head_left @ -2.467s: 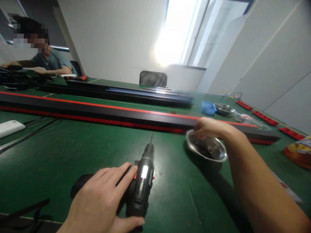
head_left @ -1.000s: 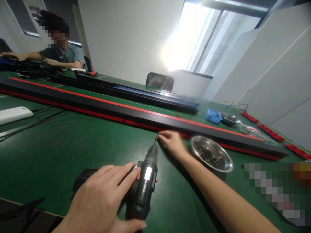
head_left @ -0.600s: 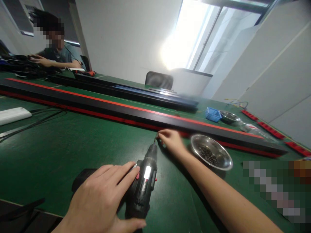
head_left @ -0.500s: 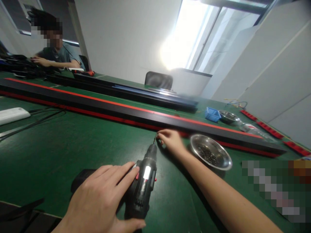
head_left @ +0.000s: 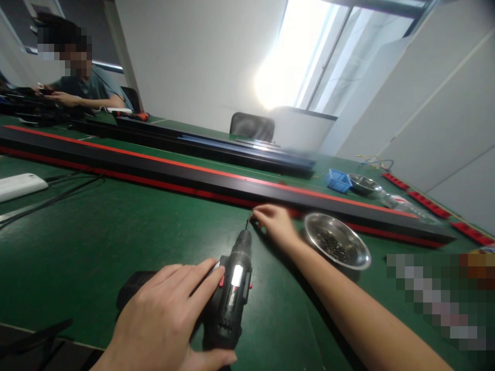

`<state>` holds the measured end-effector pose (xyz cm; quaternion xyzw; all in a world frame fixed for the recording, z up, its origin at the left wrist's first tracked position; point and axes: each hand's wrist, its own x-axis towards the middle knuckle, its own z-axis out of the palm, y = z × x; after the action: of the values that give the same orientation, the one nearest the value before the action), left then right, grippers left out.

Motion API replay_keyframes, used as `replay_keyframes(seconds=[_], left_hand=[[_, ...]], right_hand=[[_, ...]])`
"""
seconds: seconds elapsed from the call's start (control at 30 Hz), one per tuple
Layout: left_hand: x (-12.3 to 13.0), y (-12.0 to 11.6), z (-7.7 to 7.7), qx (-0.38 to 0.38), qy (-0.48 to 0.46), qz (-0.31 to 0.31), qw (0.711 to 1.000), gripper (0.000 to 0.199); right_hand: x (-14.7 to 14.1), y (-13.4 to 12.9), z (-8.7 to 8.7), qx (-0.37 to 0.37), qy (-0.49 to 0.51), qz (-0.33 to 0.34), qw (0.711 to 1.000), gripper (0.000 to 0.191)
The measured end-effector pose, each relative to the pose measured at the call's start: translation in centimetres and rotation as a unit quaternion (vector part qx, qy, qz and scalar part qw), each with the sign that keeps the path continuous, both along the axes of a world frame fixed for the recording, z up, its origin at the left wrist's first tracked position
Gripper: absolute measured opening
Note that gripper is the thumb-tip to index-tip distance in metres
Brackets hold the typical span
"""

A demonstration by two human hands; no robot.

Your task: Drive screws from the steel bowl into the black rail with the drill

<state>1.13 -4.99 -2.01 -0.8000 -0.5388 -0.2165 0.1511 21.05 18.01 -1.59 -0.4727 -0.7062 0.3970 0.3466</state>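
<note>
My left hand [head_left: 158,309] is wrapped over a black cordless drill [head_left: 232,293], thumb round its back end and fingers along its side. The drill lies low over the table, its battery end sticking out left of my hand. Its bit [head_left: 248,222] points away from me. At the bit's tip, the fingertips of my right hand [head_left: 273,221] are pinched together on a tiny screw-like piece, mostly hidden. Just right of that hand stands a steel bowl [head_left: 361,260] holding many small dark pieces. Beyond my fingertips runs a long black bar [head_left: 170,172] with red edges.
More dark bars [head_left: 216,149] lie farther back on the green table [head_left: 154,221]. A blue basket [head_left: 339,180] and another metal bowl [head_left: 364,184] stand at back right. A white device [head_left: 21,186] with cables lies left. Another person [head_left: 83,90] sits at far left.
The drill and both hands have shifted very slightly right in the view; the pinch at the bit's tip is unchanged. The other person's head and hands have moved slightly left.
</note>
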Motion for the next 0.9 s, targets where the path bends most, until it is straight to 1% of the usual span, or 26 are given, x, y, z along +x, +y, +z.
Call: replay_keyframes(seconds=[0.23,0.4,0.57,0.73,0.8,0.9], left_hand=[[0.1,0.0,0.2,0.0,-0.001,-0.005,1.0,0.089],[-0.1,0.0,0.0,-0.006,0.008,-0.003,1.0,0.089],[-0.2,-0.1,-0.1,-0.003,0.013,-0.003,1.0,0.09],[-0.2,-0.1,-0.1,0.004,0.016,-0.003,1.0,0.091],[-0.2,-0.1,-0.1,0.005,0.015,-0.002,1.0,0.091],[-0.2,-0.1,-0.1,0.004,0.01,0.001,1.0,0.088]], right_hand=[[-0.3,0.2,-0.4,0.005,-0.005,-0.022,1.0,0.016],[-0.7,0.4,-0.5,-0.003,0.015,-0.05,0.999,0.013],[-0.6,0.4,-0.7,0.007,0.017,-0.035,0.999,0.013],[-0.3,0.7,-1.3,0.044,-0.009,-0.032,0.998,0.016],[-0.2,0.7,-1.6,0.075,-0.034,-0.036,0.996,0.019],[-0.2,0.5,-1.8,0.115,-0.083,-0.021,0.99,0.022]])
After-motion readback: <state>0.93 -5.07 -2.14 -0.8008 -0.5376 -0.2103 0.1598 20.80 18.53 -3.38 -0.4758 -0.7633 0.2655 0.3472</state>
